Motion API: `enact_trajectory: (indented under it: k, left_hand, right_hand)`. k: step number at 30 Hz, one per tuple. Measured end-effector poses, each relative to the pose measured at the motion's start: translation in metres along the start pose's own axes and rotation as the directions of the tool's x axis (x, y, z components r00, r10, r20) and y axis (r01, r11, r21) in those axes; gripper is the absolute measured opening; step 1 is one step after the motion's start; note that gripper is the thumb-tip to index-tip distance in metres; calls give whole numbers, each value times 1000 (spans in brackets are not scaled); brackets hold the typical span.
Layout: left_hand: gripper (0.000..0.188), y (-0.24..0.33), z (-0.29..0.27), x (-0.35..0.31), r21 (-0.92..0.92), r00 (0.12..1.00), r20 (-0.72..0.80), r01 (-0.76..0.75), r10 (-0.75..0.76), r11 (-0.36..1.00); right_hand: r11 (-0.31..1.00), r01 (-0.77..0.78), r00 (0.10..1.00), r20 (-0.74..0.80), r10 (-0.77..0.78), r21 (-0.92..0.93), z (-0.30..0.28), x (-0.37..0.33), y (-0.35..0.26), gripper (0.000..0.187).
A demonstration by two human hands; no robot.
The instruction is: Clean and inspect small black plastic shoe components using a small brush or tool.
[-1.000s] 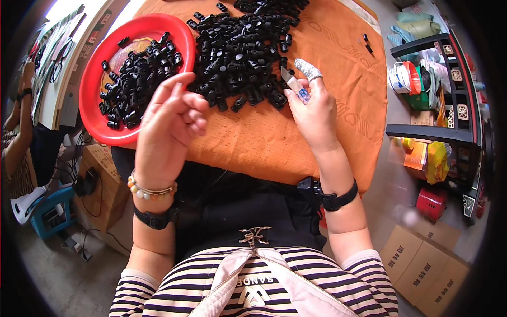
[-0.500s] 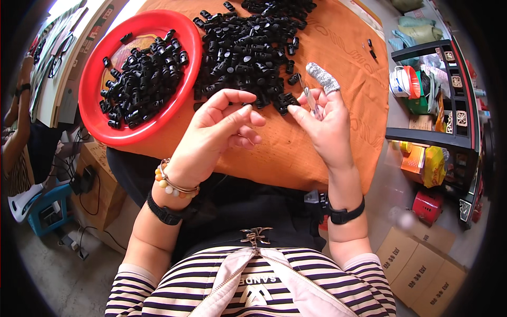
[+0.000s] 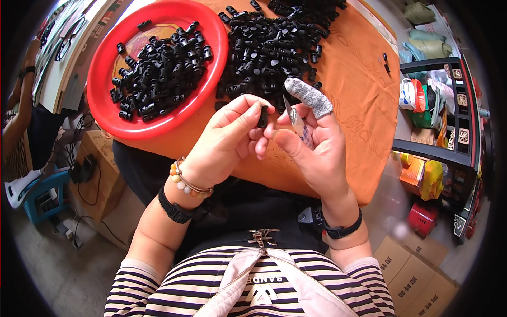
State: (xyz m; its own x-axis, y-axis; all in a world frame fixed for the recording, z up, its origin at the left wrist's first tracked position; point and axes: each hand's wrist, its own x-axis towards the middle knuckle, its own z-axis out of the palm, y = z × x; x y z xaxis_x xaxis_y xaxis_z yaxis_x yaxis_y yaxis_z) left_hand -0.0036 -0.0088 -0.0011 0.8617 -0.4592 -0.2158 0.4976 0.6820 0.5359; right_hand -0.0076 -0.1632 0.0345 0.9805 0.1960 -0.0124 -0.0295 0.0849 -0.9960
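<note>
Between the thumb and index finger of my left hand (image 3: 232,127) is a small black plastic piece (image 3: 263,116), which looks like a cord lock. My right hand (image 3: 322,148) is closed around a small pointed knife (image 3: 298,124), its blade tip up and its handle pale, partly hidden in the palm. A grey knitted finger cover (image 3: 309,98) sleeves my right index finger. The two hands almost meet, fingertips close beside the black piece. Just beyond them lies a heap of similar black pieces (image 3: 269,53).
A round red tray (image 3: 100,100) at the left holds many more black pieces. An orange cloth (image 3: 359,105) covers the table. Cardboard boxes (image 3: 417,269) and a dark shelf (image 3: 433,148) stand on the right. Another person's arm (image 3: 24,100) shows at the far left.
My right hand has drawn back from the heap toward my left hand. The black piece now shows in my left fingers. The view has shifted, so tray and heap sit farther right and higher.
</note>
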Motion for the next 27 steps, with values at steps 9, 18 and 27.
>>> enact_trajectory:
  k: [9, 18, 27]
  left_hand:
    - [16, 3, -7, -2, -52, 998, -8, -56, 56, 997]
    - [13, 3, -3, -2, 30, 993, -75, -87, 89, 996]
    - [13, 3, -4, -1, 87, 990, -92, -96, 104, 992]
  right_hand:
    - [995, -29, 996, 82, 37, -100, -4, -4, 7, 32]
    - [989, -5, 996, 84, 18, -149, 1, -4, 12, 31]
    - [990, -9, 996, 86, 21, -141, 0, -3, 15, 29]
